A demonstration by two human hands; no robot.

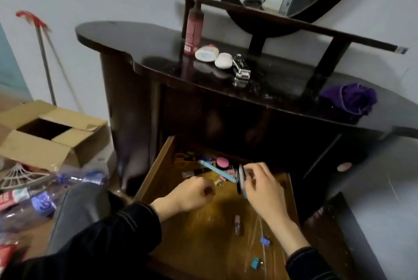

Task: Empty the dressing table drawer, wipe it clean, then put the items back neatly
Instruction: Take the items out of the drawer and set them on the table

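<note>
In the open wooden drawer of the dark dressing table, two small blue binder clips lie near the front right corner, with a small clear bottle farther in. Over the drawer's middle the left hand is curled into a fist; I cannot tell whether it holds anything. Near the right edge the right hand pinches a round black-and-white disc standing on edge. A light-blue pen, a pink round compact and orange scissors lie towards the back edge. A crumpled purple cloth sits at the table top's right end.
</note>
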